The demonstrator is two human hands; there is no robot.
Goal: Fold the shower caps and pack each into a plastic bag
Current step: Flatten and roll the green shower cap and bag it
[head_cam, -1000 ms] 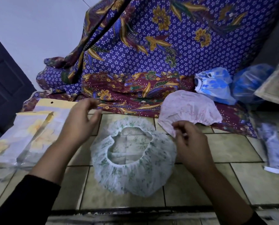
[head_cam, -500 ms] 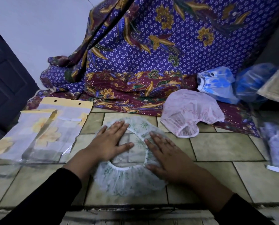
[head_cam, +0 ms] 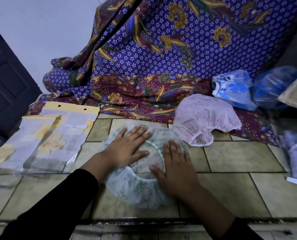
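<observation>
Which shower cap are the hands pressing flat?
The green-print cap, under the left hand and right hand. The pink cap and blue cap lie behind, untouched.

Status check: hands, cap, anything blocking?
Left hand and right hand flat, pressing green-print shower cap on tiled floor. Cap not yet folded. Plastic bags lie left, pink shower cap back right; nothing blocking.

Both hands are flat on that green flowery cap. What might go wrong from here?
1. The green cap has a gathered elastic rim. When the left hand and right hand lift to fold it, it may puff up again and hold air.
2. The pink cap lies close beside it, so a fold could catch its edge.
3. The plastic bags overlap, so two might get picked up together.
</observation>
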